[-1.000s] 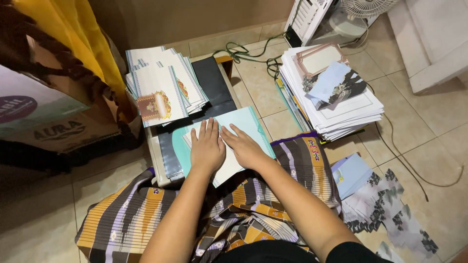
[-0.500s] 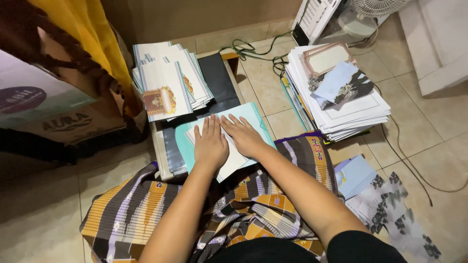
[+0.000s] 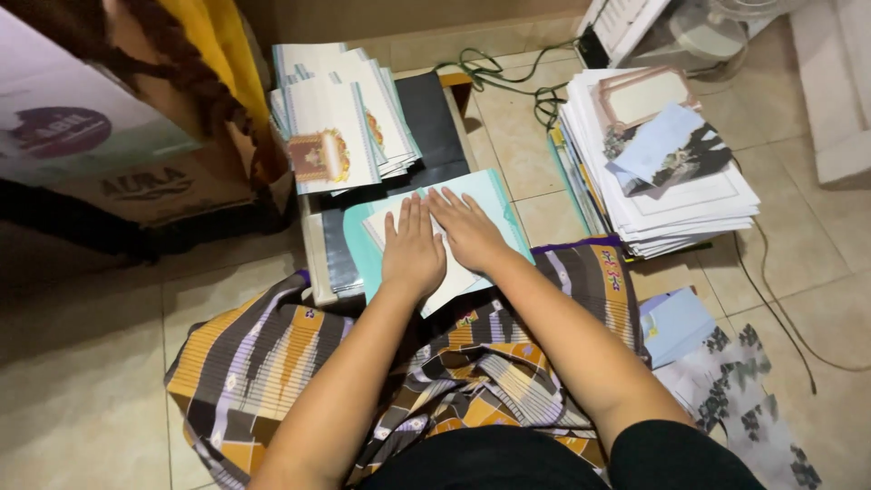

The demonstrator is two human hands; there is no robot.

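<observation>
Both hands are lying flat, palms down, side by side: left hand (image 3: 413,252) and right hand (image 3: 469,231) are pressing the white card (image 3: 454,272) on the teal sheet (image 3: 494,201) at the near edge of the low table (image 3: 313,249), gripping nothing. Forearms are reaching straight out over the striped cloth (image 3: 272,363). I'd keep the pressure even so the crease is staying square. Farther back, a card stack (image 3: 331,127) is sitting.
</observation>
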